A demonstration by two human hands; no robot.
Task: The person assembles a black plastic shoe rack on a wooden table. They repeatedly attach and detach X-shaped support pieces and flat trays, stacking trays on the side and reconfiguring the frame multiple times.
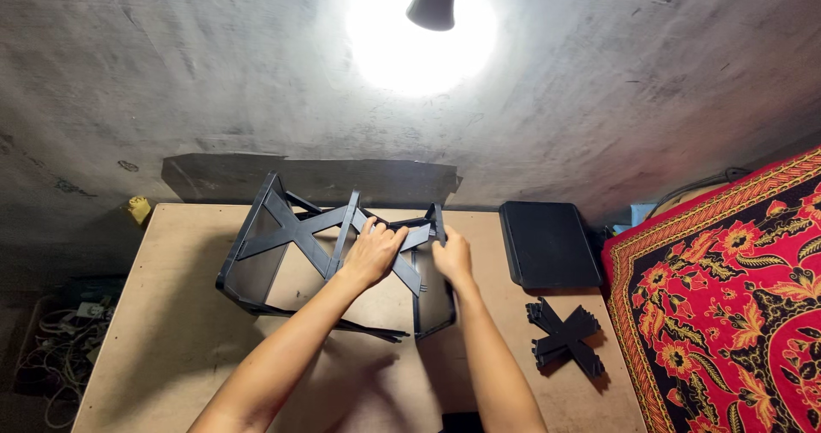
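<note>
Left hand (373, 250) and right hand (451, 253): both gripping black plastic cross-braced rack frame (282, 236) on plywood table (171, 330).

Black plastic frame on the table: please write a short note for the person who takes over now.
Left hand: grip on a cross brace of the black frame.
Right hand: grip on the frame's right end panel.
Frame stands on the wooden table, partly joined.
Done: several panels and X braces are fitted.
Left: flat black panel and loose X pieces lie unused to the right.
</note>
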